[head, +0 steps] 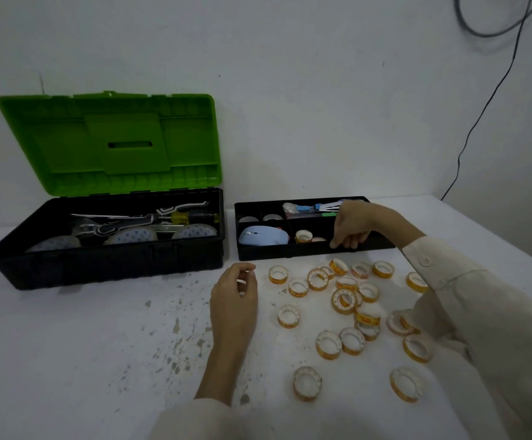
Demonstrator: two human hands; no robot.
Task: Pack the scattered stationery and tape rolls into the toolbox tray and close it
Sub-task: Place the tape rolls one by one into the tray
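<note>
Tape rolls (347,300) scattered beside tray (315,250).

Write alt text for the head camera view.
A person's right hand reaches into a black divided tray while the left hand hovers, loosely curled, over a white table. Many small tape rolls lie scattered in front. Left of the tray, a toolbox stands open, green lid up.

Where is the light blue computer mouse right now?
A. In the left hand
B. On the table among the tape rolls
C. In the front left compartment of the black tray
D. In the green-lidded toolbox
C: the light blue mouse lies in the front left compartment of the black tray, which stands right of the open toolbox, while the left hand hovers over the table.
</note>
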